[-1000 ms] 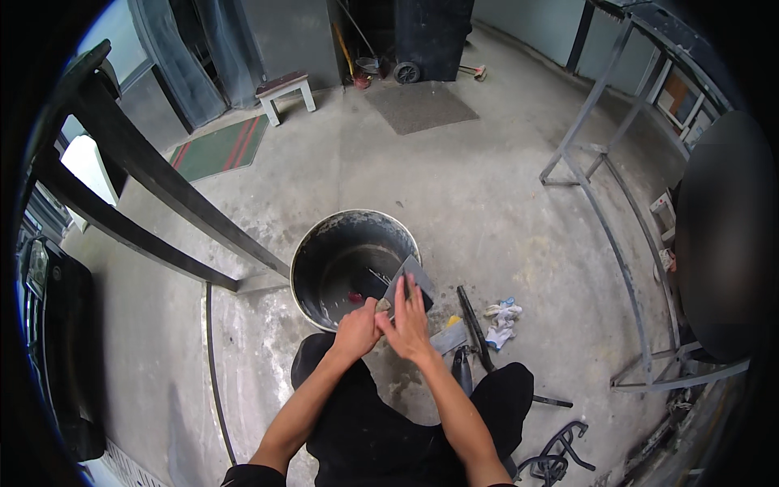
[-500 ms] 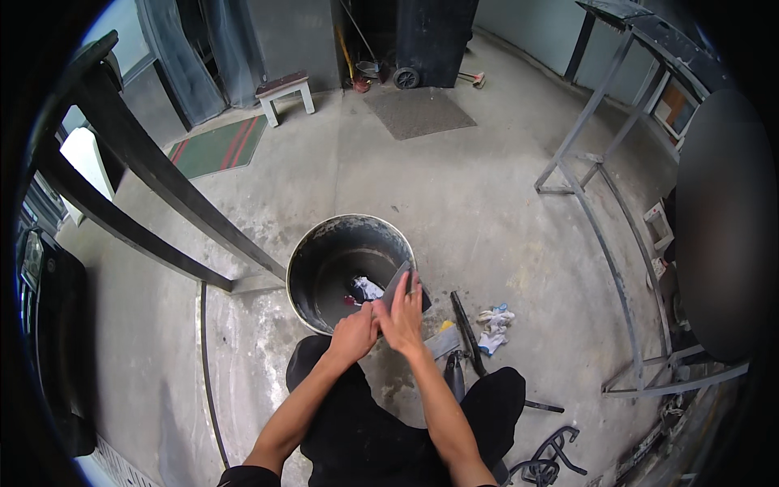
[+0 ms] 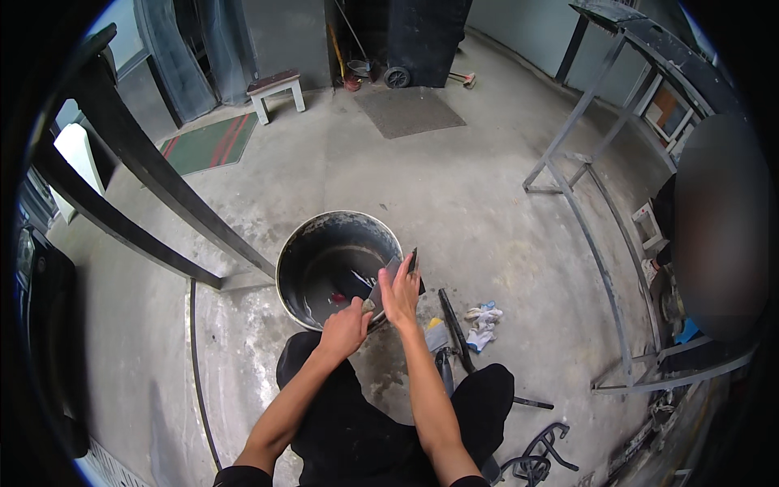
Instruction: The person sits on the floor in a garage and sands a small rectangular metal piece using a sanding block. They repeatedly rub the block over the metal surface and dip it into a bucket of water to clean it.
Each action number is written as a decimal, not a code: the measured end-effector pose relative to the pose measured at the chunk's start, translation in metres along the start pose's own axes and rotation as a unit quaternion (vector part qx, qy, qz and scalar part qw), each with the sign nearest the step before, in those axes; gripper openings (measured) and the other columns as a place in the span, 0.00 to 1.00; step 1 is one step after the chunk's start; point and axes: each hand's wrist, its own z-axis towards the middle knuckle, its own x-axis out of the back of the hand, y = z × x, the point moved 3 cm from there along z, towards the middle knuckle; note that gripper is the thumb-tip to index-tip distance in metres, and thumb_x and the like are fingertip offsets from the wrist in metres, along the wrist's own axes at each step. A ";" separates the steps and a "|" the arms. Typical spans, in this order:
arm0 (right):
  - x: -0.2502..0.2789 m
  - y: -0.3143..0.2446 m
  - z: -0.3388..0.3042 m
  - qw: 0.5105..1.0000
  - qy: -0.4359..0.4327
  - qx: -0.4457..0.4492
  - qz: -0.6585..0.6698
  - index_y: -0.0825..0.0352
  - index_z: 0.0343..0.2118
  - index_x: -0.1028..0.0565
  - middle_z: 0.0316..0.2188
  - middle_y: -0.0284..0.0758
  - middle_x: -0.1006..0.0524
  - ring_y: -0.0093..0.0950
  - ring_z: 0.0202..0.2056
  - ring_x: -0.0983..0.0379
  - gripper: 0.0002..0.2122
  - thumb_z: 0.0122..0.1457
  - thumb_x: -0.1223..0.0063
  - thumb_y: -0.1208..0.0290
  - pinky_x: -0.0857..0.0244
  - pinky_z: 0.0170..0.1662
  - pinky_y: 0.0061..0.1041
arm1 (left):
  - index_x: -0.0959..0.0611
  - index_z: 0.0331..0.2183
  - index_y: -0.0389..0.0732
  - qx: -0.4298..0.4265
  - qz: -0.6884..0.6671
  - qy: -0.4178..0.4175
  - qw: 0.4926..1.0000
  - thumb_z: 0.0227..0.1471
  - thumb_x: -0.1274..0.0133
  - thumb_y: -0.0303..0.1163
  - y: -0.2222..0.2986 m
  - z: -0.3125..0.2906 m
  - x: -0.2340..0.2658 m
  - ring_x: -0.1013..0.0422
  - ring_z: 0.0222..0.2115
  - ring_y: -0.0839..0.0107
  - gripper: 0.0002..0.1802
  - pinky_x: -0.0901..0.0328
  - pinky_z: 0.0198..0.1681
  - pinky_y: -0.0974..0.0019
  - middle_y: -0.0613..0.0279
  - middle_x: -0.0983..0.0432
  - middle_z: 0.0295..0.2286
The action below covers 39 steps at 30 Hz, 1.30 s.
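Observation:
In front of my knees stands a round dark tub [image 3: 286, 258] with a light rim, its inside coated and stained. Near its right rim my left hand [image 3: 344, 329] is closed on the near end of a flat grey blade-like piece [image 3: 376, 294], angled up and to the right. My right hand [image 3: 398, 297] lies along that piece with fingers stretched out. By its fingertips shows a black edge [image 3: 414, 258]; whether the hand grips this is hidden. Down in the tub are a white-and-dark scrap [image 3: 361, 278] and a small red thing [image 3: 337, 298].
Right of the tub lie a black bar [image 3: 454, 321], crumpled white-and-blue gloves [image 3: 484, 323] and a bent black metal part [image 3: 542, 454]. Metal frames stand left [image 3: 191, 207] and right [image 3: 596, 252]. A low stool [image 3: 274, 86] and mats are farther off. A blurred figure sits at right.
The whole view has shifted slightly. The grey piece has tilted, and my right hand reaches farther along it. A black edge now shows by its fingertips. Less of the white scrap is visible.

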 end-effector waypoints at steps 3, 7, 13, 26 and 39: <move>-0.019 -0.022 -0.051 0.988 -0.006 0.149 -0.031 0.82 0.65 0.60 0.64 0.65 0.50 0.56 0.68 0.59 0.42 0.64 0.62 0.47 0.69 0.69 0.46 | 0.32 0.36 0.35 0.019 0.005 -0.010 1.000 0.60 0.53 0.41 0.000 -0.006 0.006 0.25 0.28 0.38 0.17 0.31 0.33 0.40 0.38 0.23 0.25; -0.004 0.001 -0.018 0.998 0.009 0.063 0.003 0.81 0.66 0.59 0.64 0.64 0.50 0.54 0.68 0.60 0.44 0.64 0.61 0.44 0.68 0.70 0.44 | 0.32 0.37 0.35 0.002 -0.008 0.003 1.000 0.60 0.52 0.42 0.006 -0.004 0.003 0.25 0.29 0.39 0.18 0.31 0.33 0.40 0.38 0.22 0.26; -0.028 -0.024 -0.064 0.989 0.010 0.144 -0.015 0.81 0.66 0.58 0.64 0.63 0.48 0.52 0.69 0.61 0.43 0.64 0.61 0.45 0.70 0.70 0.48 | 0.32 0.37 0.34 0.005 -0.001 -0.011 1.000 0.60 0.52 0.42 -0.004 -0.010 0.003 0.25 0.29 0.38 0.18 0.31 0.33 0.40 0.37 0.22 0.27; 0.039 0.039 -0.058 0.761 0.063 -0.185 0.618 0.76 0.66 0.51 0.67 0.47 0.48 0.34 0.68 0.54 0.44 0.65 0.72 0.35 0.64 0.69 0.32 | 0.34 0.43 0.37 -0.017 -0.252 0.111 0.961 0.60 0.51 0.44 0.004 0.006 0.002 0.27 0.35 0.34 0.21 0.35 0.37 0.40 0.31 0.24 0.31; 0.062 0.010 -0.090 0.558 0.061 -0.156 0.813 0.81 0.61 0.49 0.53 0.48 0.33 0.38 0.56 0.38 0.51 0.56 0.60 0.29 0.50 0.63 0.37 | 0.32 0.34 0.35 -0.101 0.021 0.041 0.994 0.65 0.61 0.43 0.082 -0.016 -0.011 0.26 0.22 0.40 0.19 0.32 0.26 0.41 0.39 0.25 0.19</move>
